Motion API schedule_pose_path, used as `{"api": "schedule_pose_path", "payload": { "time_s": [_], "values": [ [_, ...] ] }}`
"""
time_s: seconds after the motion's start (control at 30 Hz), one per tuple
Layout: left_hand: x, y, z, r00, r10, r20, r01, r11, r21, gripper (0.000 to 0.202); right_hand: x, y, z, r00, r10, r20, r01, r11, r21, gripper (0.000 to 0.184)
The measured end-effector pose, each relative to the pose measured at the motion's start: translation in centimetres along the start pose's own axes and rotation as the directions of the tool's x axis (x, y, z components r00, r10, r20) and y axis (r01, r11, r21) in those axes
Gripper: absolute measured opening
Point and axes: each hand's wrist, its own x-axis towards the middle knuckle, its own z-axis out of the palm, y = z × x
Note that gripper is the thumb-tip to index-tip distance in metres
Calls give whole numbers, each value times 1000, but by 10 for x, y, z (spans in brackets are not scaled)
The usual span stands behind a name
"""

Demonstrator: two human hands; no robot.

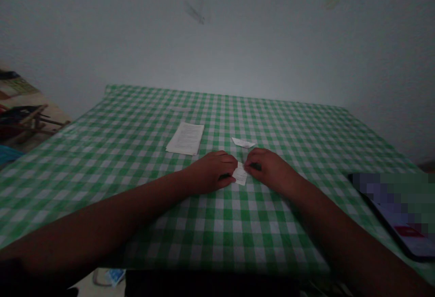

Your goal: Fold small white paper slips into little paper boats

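A small piece of printed white paper (pixel 240 177) lies between my hands near the middle of the table. My left hand (pixel 214 170) is closed on its left edge, thumb and fingers pinching it. From the other side, my right hand (pixel 265 165) pinches its right edge with thumb and forefinger. Just beyond my fingers rests a folded white paper piece (pixel 243 143) with slanted ends. Farther left is a stack of printed paper sheets (pixel 186 138), which neither hand touches.
A green-and-white checked cloth (pixel 217 224) covers the table, which meets a pale wall (pixel 217 52) at the back. On the right lies a phone (pixel 397 215) with its screen lit. Wooden furniture (pixel 32 122) stands beyond the left edge.
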Motion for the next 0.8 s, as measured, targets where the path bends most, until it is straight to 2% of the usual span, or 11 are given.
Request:
{"api": "schedule_pose_path", "payload": {
  "time_s": [0.17,0.3,0.4,0.53,0.8],
  "values": [
    [0,1,-1,998,-57,11,57,998,-22,9,0,-3,0,1000,11,29,-9,997,-71,12],
    [-1,2,-1,996,-82,25,82,997,12,24,1,-6,0,999,41,34,-37,993,-110,13],
    [-1,1,0,998,-59,23,58,997,43,25,1,-6,0,999,23,43,-17,993,-118,13],
    [-2,2,1,999,-32,13,31,996,78,23,-1,-7,-1,998,27,62,-20,993,-114,4],
    [-1,3,-1,999,-48,24,46,996,75,23,-11,-19,-7,990,68,121,-51,989,-140,24]
  ]
}}
